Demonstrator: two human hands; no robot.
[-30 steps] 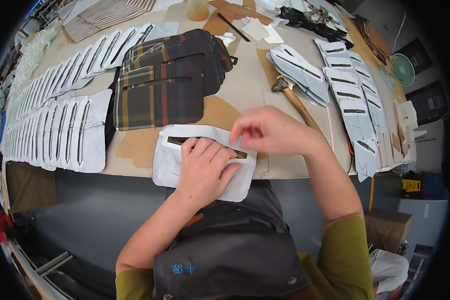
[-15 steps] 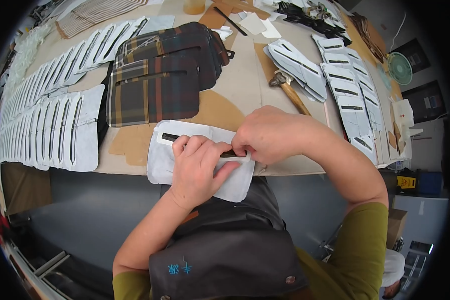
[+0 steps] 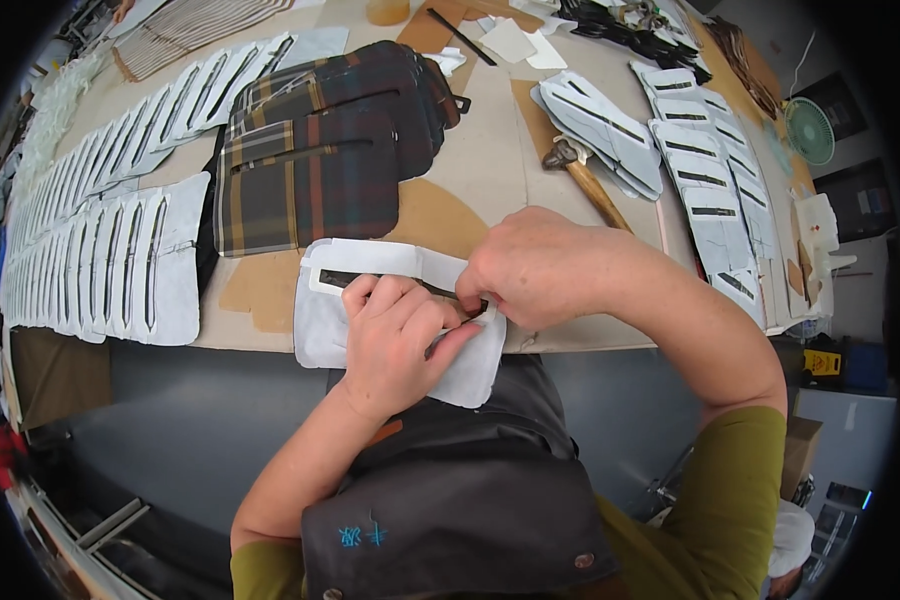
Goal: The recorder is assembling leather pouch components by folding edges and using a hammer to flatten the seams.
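A pale grey fabric panel (image 3: pixel 320 325) with a white-bordered, dark slot (image 3: pixel 342 279) lies at the table's front edge, its lower part overhanging. Across its middle rests my left hand (image 3: pixel 395 340), fingers bent over the slot, thumb and forefinger pinching the slot's lower border. My right hand (image 3: pixel 535 270) is closed in a pinch at the slot's right end, fingertips on the dark edge there. Both hands hide much of the slot. Tan card sheets (image 3: pixel 440 222) lie beneath and behind the panel.
Dark plaid panels (image 3: pixel 350 190) are stacked behind my left hand. Rows of slotted grey panels (image 3: pixel 175 270) fill the left side; more panels (image 3: pixel 695 150) overlap at right. A hammer (image 3: pixel 590 185) lies beside a small panel stack (image 3: pixel 600 125). A green fan (image 3: pixel 808 130) stands beyond.
My left thumb has moved up toward the forefinger, onto the slot's lower border. The right fingertips have shifted slightly at the slot's end. More of the slot's dark strip shows between the hands.
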